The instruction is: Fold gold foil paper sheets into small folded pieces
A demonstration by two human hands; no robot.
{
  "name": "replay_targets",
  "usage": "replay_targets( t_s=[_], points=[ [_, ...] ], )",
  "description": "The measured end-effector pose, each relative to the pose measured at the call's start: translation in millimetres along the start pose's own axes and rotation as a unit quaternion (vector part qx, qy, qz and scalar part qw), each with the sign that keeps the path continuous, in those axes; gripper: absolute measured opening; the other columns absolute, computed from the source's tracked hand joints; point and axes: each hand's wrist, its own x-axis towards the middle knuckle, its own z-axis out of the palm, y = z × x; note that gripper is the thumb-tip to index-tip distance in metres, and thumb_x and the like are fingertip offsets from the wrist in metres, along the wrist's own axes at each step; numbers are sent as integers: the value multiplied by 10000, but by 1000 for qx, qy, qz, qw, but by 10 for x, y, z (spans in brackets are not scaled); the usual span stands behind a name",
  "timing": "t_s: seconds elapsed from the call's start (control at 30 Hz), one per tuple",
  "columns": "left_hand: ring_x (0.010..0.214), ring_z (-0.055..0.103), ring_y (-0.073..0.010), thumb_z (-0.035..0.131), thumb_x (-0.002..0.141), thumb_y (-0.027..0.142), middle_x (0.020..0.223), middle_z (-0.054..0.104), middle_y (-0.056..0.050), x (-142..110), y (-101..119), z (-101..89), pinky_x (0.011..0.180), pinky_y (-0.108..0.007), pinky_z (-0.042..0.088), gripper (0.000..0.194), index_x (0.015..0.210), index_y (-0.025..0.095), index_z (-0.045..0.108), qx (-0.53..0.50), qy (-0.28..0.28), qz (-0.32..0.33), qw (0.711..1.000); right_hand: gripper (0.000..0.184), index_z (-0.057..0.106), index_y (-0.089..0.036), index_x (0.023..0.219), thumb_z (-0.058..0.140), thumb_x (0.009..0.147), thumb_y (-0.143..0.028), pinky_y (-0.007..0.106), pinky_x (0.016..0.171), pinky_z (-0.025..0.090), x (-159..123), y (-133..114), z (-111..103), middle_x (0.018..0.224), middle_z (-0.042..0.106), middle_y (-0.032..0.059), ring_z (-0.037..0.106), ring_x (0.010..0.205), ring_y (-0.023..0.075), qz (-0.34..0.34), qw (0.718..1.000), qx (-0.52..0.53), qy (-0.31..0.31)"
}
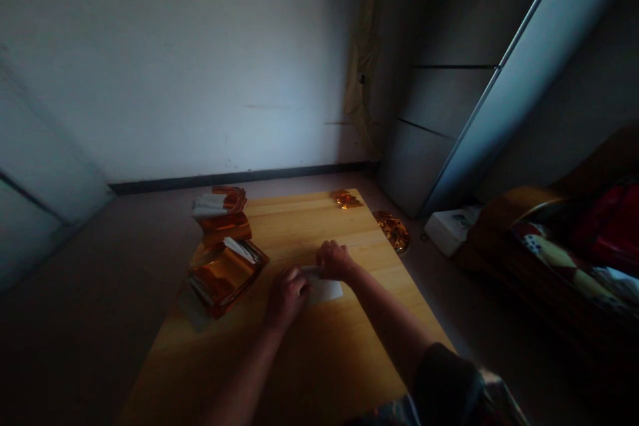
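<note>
Left hand point(288, 291) and right hand point(334, 259), fingers pinched narrow on the white sheet point(325, 290) on the bench point(294, 223), apparently folding its far edge; next calls for even, steady pressure

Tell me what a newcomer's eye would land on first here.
Probably the shiny copper-coloured sheets on the left of the wooden table. Next, the left hand and right hand, both on a white sheet near the middle. Then the crumpled copper-coloured heap beyond the table's right edge.
</note>
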Motion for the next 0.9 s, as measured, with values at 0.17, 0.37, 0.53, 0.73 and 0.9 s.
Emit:
replay_targets(
  t_s=[0.17, 0.37, 0.53, 0.73, 0.9],
  points=[
    [801, 530, -160, 609, 778, 206, 759, 565, -23, -13, 8, -12, 713, -277, 408, 110, 691, 204, 677, 30, 1, 1, 1000, 407, 571, -253, 1087, 648, 688, -235, 318, 780, 384, 11, -19, -44, 980, 659, 23, 587, 917, 206, 19, 999, 27, -21],
    [793, 543, -156, 607, 772, 183, 759, 578, -25, -6, 16, -15, 708, -271, 409, 111, 687, 207, 673, 31, 4, 1, 1000, 263, 650, -257, 980, 529, 766, -162, 274, 762, 365, -7, 3, -17, 953, 681, 7, 586, 902, 173, -28, 999, 26, 30],
    [791, 552, -168, 599, 771, 175, 748, 588, -31, 0, 48, -33, 703, -283, 395, 112, 678, 206, 653, 77, 1, 5, 997, 176, 673, -219, 887, 512, 823, -190, 298, 777, 347, -194, 9, 131, 926, 643, 58, 534, 909, 192, -109, 990, -36, 78],
    [777, 557, -186, 586, 779, 175, 729, 605, -35, -30, 62, -30, 693, -306, 373, 94, 697, 203, 622, 119, -4, 24, 993, 232, 646, -229, 954, 424, 939, -295, 305, 759, 336, -410, -23, 300, 945, 608, 62, 489, 908, 199, -144, 984, -64, 81],
    [784, 546, -203, 562, 796, 165, 734, 607, -38, -66, 86, -35, 712, -334, 364, 81, 734, 200, 601, 137, 28, 34, 990, 215, 634, -242, 990, 433, 944, -305, 311, 748, 326, -426, -31, 412, 932, 594, 56, 485, 876, 195, -134, 984, -65, 100]
  ],
)
